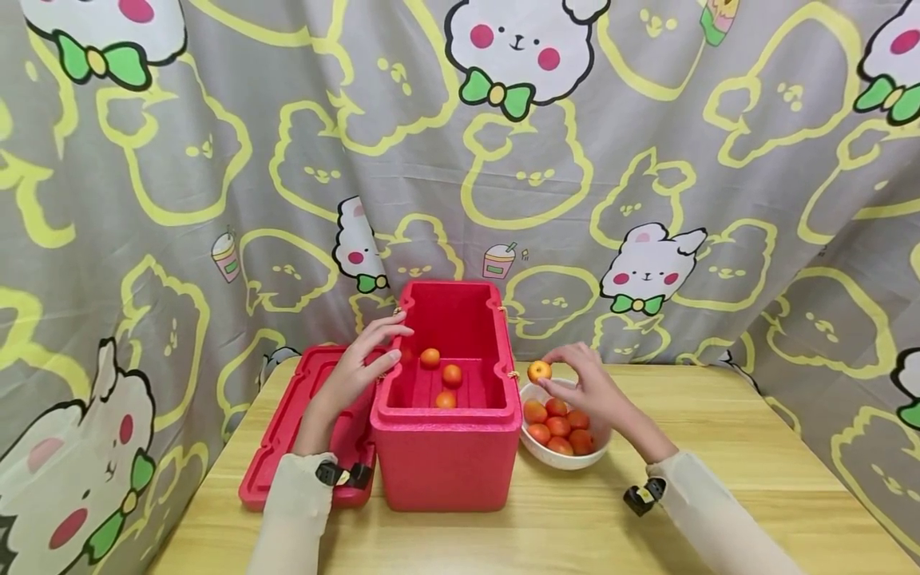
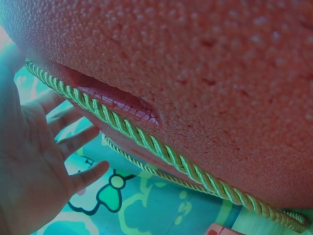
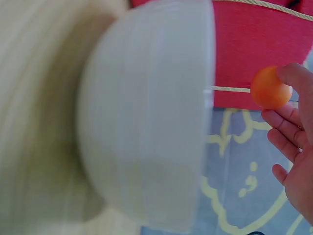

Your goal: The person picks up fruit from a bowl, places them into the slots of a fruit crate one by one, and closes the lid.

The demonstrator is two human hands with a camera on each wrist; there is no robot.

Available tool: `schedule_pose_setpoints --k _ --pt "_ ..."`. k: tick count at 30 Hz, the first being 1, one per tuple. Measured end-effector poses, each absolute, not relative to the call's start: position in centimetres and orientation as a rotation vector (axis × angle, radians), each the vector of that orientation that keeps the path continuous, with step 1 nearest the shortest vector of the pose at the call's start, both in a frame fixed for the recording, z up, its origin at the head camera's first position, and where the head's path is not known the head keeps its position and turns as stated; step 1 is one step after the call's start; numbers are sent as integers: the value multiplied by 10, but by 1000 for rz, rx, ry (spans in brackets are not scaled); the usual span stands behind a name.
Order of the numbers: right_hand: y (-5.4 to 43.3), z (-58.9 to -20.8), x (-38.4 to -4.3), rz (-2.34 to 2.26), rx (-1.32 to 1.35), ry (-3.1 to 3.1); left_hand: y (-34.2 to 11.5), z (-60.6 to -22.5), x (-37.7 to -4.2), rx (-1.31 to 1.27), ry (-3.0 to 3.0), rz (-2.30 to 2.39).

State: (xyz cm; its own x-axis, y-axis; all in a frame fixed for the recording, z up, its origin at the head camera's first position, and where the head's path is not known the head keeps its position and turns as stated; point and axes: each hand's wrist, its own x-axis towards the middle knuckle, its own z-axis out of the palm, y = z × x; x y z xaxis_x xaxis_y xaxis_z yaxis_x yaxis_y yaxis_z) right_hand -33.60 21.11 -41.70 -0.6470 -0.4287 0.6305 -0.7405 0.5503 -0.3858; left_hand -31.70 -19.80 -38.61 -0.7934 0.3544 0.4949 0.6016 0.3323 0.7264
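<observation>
A deep red foam box (image 1: 446, 463) stands upright with its top uncovered, and three small orange fruits (image 1: 451, 375) lie on its floor. My left hand (image 1: 357, 371) rests at the box's left rim with the fingers spread. In the left wrist view, that hand (image 2: 36, 161) is beside the box's pitted side and a twisted rope handle (image 2: 132, 127). Over a white bowl (image 1: 561, 461), my right hand (image 1: 585, 383) pinches one small orange fruit (image 1: 539, 371) between thumb and fingers. More of the same fruits (image 1: 559, 429) fill the bowl.
The box's red lid (image 1: 287, 447) lies flat on the wooden table (image 1: 683, 511), left of the box and partly behind my left arm. A grey patterned curtain (image 1: 546, 192) hangs right behind the table and along both sides.
</observation>
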Motion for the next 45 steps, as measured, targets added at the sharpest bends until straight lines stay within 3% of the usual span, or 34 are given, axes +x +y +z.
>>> schedule_pose_setpoints --k 23,45 --pt "193 -355 -341 869 845 -2069 -199 -391 -318 -872 -2347 -1421" --pt "153 -302 -326 657 1081 -2087 -197 -388 -318 -866 -2339 -1442"
